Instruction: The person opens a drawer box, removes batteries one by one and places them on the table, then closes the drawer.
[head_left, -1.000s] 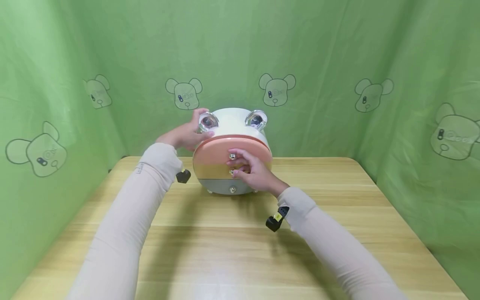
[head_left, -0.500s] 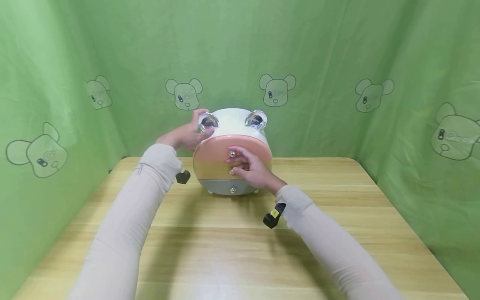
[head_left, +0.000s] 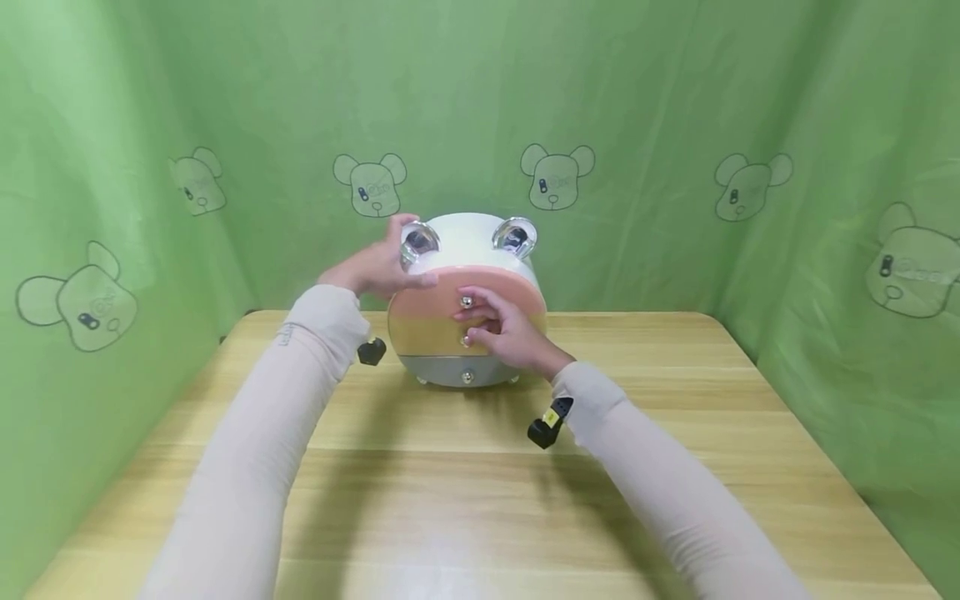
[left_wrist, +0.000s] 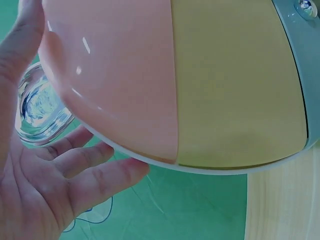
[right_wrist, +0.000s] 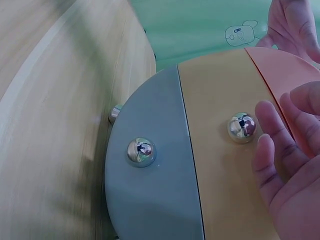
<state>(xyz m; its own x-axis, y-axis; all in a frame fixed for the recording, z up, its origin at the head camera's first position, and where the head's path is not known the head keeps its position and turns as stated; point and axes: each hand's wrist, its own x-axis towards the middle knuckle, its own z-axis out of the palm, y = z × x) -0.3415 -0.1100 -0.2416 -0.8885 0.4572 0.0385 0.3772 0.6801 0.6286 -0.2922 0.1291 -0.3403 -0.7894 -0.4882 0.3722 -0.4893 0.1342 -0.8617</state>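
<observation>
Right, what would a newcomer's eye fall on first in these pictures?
Probably the rounded drawer cabinet, banded pink, yellow and grey in front, towards the far edge of the wooden table. Next, the two silver ear shapes on its top, the left hand at one. Then the right hand, by the upper knobs.

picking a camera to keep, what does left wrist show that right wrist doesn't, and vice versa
Only the left wrist view: a chrome-rimmed ear.
Only the right wrist view: the right hand, the yellow front's knob, a chrome foot.
Both: the pink drawer front, yellow drawer front, grey drawer front, grey front's knob, left hand, wooden tabletop and green curtain.
</observation>
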